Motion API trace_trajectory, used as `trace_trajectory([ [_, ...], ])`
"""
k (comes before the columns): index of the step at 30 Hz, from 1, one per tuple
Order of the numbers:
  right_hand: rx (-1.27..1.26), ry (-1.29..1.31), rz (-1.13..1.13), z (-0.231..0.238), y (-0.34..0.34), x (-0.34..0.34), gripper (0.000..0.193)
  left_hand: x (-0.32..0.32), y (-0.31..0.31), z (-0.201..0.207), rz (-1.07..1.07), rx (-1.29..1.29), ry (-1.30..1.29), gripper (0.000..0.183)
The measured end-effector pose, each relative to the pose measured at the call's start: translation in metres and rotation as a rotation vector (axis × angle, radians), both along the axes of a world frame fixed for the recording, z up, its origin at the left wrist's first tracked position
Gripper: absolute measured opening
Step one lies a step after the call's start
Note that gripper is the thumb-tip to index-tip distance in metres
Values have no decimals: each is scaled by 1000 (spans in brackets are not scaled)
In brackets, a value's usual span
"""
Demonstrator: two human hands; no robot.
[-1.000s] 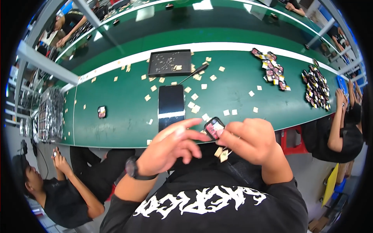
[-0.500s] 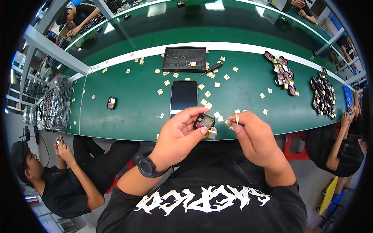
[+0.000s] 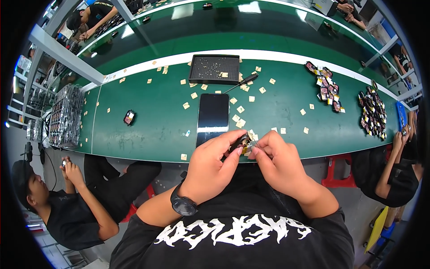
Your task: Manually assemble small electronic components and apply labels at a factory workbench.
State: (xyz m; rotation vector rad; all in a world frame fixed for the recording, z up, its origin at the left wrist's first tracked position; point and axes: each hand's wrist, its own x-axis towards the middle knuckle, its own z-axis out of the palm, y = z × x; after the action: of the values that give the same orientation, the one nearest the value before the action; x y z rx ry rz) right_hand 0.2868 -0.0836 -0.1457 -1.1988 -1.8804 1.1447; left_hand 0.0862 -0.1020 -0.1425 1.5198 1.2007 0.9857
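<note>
My left hand (image 3: 209, 162) is closed around a small black electronic device housing (image 3: 240, 141), tilted so that its edge faces up. At its right side, the thumb and fingers of my right hand (image 3: 282, 160) are pinched together around something thin and greyish, too small to name. Cream square stickers (image 3: 253, 136) lie right behind my fingertips. Just beyond my left hand, a dark-screened phone (image 3: 213, 112) lies flat on the green table (image 3: 165, 130). Part of the housing is hidden by my left fingers.
A black tray (image 3: 191, 71) and a screwdriver (image 3: 247, 80) lie beyond the phone, among scattered squares. One similar housing (image 3: 129, 117) lies to the left; piles of housings (image 3: 373, 112) are at the right. Stacked clear trays (image 3: 67, 116) stand far left. Co-workers (image 3: 58, 197) sit on both sides.
My right hand has moved left to the housing, and the cream square it pinched no longer shows clearly. My left hand has turned the housing from face-up to edge-on.
</note>
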Motion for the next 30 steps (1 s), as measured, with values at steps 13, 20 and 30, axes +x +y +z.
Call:
trace_trajectory([
  [13,-328,301,172,-18,7,5,12,-20,0,-18,-19,-476,-595,35],
  [20,-486,560,101,-24,4,1,20,-15,0,-15,56,-435,-586,37],
  [30,13,85,101,-16,-1,-3,9,-5,-10,-19,86,-193,-417,38],
])
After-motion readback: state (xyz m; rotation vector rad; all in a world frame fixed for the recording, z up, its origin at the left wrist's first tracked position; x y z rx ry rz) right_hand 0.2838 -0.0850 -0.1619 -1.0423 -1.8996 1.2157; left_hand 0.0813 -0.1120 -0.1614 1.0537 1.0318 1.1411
